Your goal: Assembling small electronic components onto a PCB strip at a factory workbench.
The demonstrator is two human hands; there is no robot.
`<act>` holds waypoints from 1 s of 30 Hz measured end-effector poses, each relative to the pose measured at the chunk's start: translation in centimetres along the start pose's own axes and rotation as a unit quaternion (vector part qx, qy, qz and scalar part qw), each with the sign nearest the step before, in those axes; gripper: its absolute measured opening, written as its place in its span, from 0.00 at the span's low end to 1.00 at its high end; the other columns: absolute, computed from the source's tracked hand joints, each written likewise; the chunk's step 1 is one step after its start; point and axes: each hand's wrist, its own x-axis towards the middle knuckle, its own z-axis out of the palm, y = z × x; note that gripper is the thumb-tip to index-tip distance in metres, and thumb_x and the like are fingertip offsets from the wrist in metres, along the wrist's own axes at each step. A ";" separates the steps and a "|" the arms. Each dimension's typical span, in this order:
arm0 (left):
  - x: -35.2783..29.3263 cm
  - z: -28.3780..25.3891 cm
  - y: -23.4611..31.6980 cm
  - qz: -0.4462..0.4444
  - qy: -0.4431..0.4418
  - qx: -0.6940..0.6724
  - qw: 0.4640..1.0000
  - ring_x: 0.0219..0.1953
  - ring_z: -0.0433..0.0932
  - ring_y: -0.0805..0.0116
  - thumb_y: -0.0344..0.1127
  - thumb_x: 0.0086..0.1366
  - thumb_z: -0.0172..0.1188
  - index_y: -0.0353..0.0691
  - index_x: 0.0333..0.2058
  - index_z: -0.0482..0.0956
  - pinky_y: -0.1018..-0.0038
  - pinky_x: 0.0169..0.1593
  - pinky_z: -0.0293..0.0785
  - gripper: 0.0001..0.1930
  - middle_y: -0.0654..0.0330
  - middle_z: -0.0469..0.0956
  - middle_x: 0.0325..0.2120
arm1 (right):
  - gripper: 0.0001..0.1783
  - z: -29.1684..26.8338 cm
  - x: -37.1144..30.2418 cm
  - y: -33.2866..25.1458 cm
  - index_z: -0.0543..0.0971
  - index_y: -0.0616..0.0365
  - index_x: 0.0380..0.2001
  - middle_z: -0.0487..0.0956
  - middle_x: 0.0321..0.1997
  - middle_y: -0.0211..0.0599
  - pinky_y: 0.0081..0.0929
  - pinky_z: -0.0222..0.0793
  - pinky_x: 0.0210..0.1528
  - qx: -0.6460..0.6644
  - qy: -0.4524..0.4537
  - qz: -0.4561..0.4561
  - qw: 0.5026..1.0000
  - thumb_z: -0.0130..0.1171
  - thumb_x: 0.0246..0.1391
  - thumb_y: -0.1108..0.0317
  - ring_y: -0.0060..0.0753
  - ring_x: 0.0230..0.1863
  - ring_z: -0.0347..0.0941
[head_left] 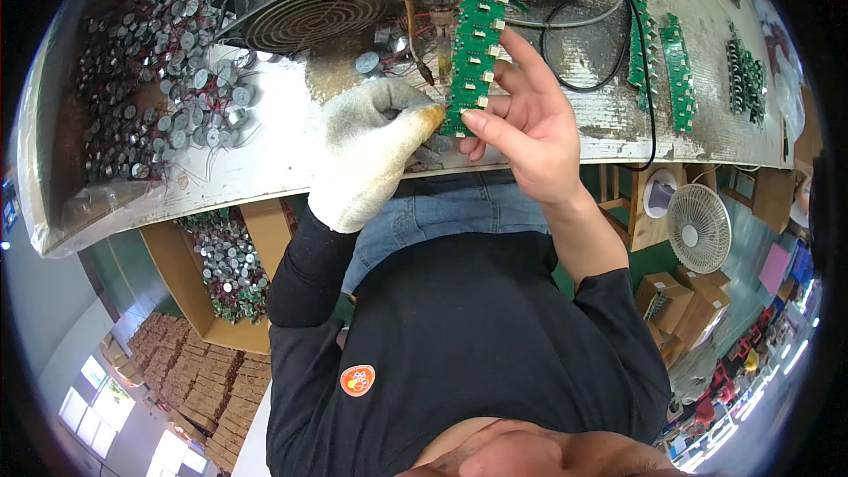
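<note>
A long green circuit board strip with a row of small white connectors stands tilted up over the bench edge. My bare right hand grips its lower right edge, thumb in front and fingers behind. My left hand, in a white knit glove with stained fingertips, is closed, its thumb and finger pinched against the strip's lower left corner. What lies between those fingertips is hidden. Just behind the strip is an upright soldering fixture with a thin metal tube. A small round motor lies beyond the left glove.
Many small round motors with red wires cover the bench's left side. A black fan with a wire grille stands at the back. A black cable loops at right, near more green board strips. Below left is a carton of wired parts.
</note>
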 end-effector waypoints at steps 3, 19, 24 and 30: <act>-0.1 0.0 0.0 -0.026 0.011 -0.025 0.999 0.28 0.74 0.78 0.34 0.61 0.59 0.31 0.32 0.78 0.80 0.32 0.71 0.09 0.61 0.78 0.26 | 0.41 0.0 0.1 0.0 0.52 0.58 0.67 0.70 0.49 0.45 0.18 0.74 0.26 -0.001 0.004 -0.005 1.000 0.55 0.51 0.85 0.25 0.29 0.75; -0.2 0.0 -0.2 -0.010 0.020 -0.057 0.998 0.30 0.75 0.77 0.33 0.62 0.58 0.31 0.33 0.78 0.79 0.34 0.71 0.09 0.61 0.78 0.27 | 0.41 0.4 0.1 -0.4 0.53 0.57 0.66 0.71 0.47 0.44 0.18 0.74 0.26 -0.009 0.006 -0.004 1.000 0.56 0.50 0.85 0.26 0.28 0.76; -0.1 0.2 -0.4 -0.017 0.020 -0.036 0.999 0.29 0.75 0.78 0.32 0.62 0.58 0.31 0.32 0.79 0.79 0.34 0.71 0.08 0.61 0.78 0.26 | 0.41 0.1 -0.1 0.1 0.53 0.59 0.66 0.71 0.48 0.45 0.19 0.75 0.26 -0.011 0.016 -0.007 1.000 0.56 0.51 0.85 0.26 0.29 0.76; -0.3 0.1 -0.8 -0.017 0.020 -0.054 0.998 0.29 0.75 0.78 0.32 0.63 0.57 0.32 0.33 0.78 0.79 0.33 0.71 0.08 0.61 0.78 0.26 | 0.40 0.2 -0.2 0.1 0.53 0.60 0.66 0.71 0.49 0.46 0.19 0.75 0.27 -0.005 0.017 -0.008 1.000 0.55 0.51 0.85 0.26 0.29 0.76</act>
